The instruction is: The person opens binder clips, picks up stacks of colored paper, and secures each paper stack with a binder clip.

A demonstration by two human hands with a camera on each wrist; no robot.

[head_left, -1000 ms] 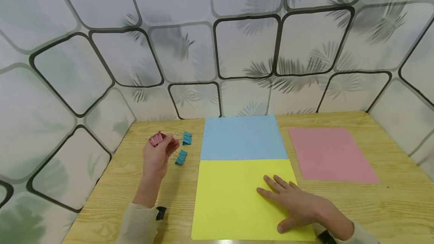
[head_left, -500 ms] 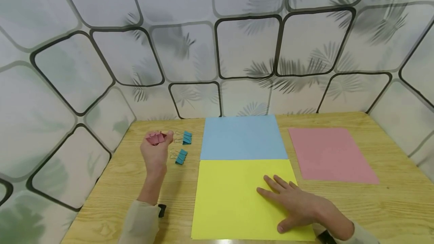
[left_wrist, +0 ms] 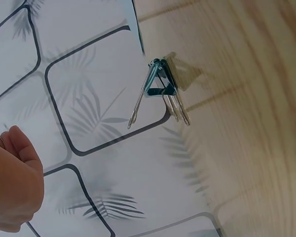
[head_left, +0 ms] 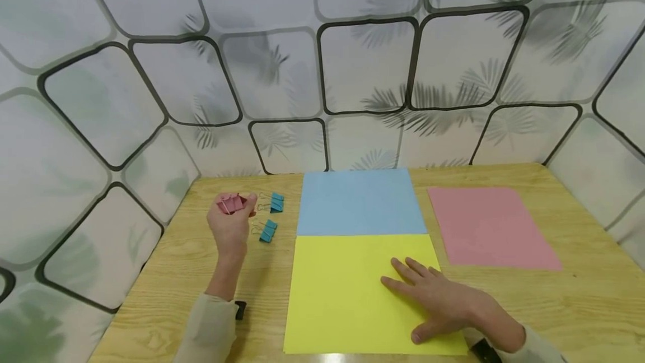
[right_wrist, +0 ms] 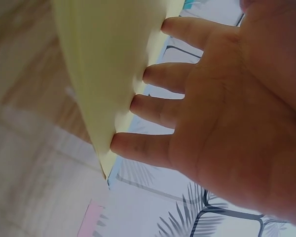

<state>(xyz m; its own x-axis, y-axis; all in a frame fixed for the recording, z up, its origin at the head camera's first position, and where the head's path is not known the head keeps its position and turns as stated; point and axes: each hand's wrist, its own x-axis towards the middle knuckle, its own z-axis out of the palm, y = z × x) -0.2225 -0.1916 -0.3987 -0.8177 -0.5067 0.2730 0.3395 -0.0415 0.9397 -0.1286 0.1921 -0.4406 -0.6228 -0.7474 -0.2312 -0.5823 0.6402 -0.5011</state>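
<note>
My left hand point(head_left: 230, 234) is raised at the left of the table with its fingers curled round a pink binder clip point(head_left: 232, 204); whether it holds more than one is hidden. In the left wrist view a wire handle shows at the fingers of that hand point(left_wrist: 15, 173). Just right of it on the table are two teal binder clips, a farther clip point(head_left: 277, 203) and a nearer clip point(head_left: 269, 231). My right hand point(head_left: 445, 301) rests with fingers spread on a yellow sheet point(head_left: 342, 296). Its fingertips touch the sheet in the right wrist view.
A blue sheet point(head_left: 358, 203) lies beyond the yellow one, their edges meeting or overlapping. To the right, a pink sheet point(head_left: 494, 227) lies apart on the wooden table point(head_left: 166, 290). Patterned cloth point(head_left: 365, 71) stands along the table's back and sides.
My left fingers, which reached out to the right beside the teal clips, have drawn in round the pink clip. The right hand and the sheets stay where they were.
</note>
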